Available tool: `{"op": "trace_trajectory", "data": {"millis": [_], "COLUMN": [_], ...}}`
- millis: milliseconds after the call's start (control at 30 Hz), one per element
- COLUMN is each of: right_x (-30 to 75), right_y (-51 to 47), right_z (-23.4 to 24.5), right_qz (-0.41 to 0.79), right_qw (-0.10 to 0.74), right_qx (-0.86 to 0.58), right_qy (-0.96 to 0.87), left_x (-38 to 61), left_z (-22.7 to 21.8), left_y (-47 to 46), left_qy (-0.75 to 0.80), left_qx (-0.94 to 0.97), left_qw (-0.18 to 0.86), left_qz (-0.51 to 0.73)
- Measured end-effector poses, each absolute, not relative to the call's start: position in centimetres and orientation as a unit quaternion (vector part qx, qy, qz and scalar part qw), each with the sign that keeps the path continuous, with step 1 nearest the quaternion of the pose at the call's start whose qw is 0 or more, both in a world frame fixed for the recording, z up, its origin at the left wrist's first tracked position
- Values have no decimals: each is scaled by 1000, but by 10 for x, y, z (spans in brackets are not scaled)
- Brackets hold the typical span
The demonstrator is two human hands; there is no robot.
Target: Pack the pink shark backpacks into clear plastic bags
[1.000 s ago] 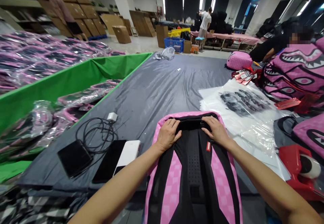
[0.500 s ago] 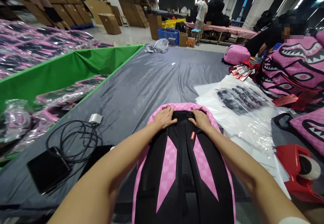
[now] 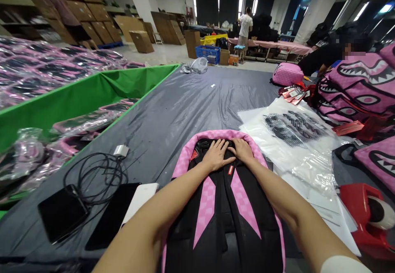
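A black backpack (image 3: 230, 227) with pink checkered panels and a pink rim lies straight in front of me, its back panel and shoulder straps facing up. My left hand (image 3: 218, 156) rests flat on the black upper part near the top, fingers stretched out. Close beside it, my right hand (image 3: 243, 151) lies on the same upper part, its thumb apart from the fingers. The two hands almost meet over the strap tops. A small red label (image 3: 231, 170) shows on the right strap.
Left on the grey table cover (image 3: 191, 104) lie a black tablet-like device (image 3: 63, 213), cables, a white charger (image 3: 121, 151) and a phone-like slab. Right are clear plastic bags (image 3: 296, 129), a red tape dispenser (image 3: 358, 211) and pink shark-face backpacks (image 3: 361, 84). A green-edged bin (image 3: 123, 82) holds wrapped bags.
My left hand has moved right from the backpack's pink top edge onto the black strap area. My right hand has shifted slightly down. More of the white slab at left now shows.
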State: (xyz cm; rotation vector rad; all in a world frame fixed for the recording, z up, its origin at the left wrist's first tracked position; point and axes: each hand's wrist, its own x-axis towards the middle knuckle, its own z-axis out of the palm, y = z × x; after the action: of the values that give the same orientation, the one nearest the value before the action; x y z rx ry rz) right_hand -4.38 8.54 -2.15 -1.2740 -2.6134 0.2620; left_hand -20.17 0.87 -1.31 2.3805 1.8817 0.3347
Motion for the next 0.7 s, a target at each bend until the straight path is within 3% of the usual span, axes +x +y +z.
{"op": "trace_trajectory", "data": {"millis": [167,467,700], "right_x": [-25,-38,-47], "right_y": [107,196,160], "right_z": [0,39,47], "right_qz": [101,101,12], "right_qw": [125,-93,-118], "right_qx": [-387,-381,-376], "right_qy": [-908,-914,-919], "left_x": [-206,-204,-208], "left_z": [-31,-39,-36], "left_y": [17,10,16], "left_qy": [622,626,637], "left_qx": [761,754,743], "left_qw": [112,76,71], "left_qz": [147,186,193]}}
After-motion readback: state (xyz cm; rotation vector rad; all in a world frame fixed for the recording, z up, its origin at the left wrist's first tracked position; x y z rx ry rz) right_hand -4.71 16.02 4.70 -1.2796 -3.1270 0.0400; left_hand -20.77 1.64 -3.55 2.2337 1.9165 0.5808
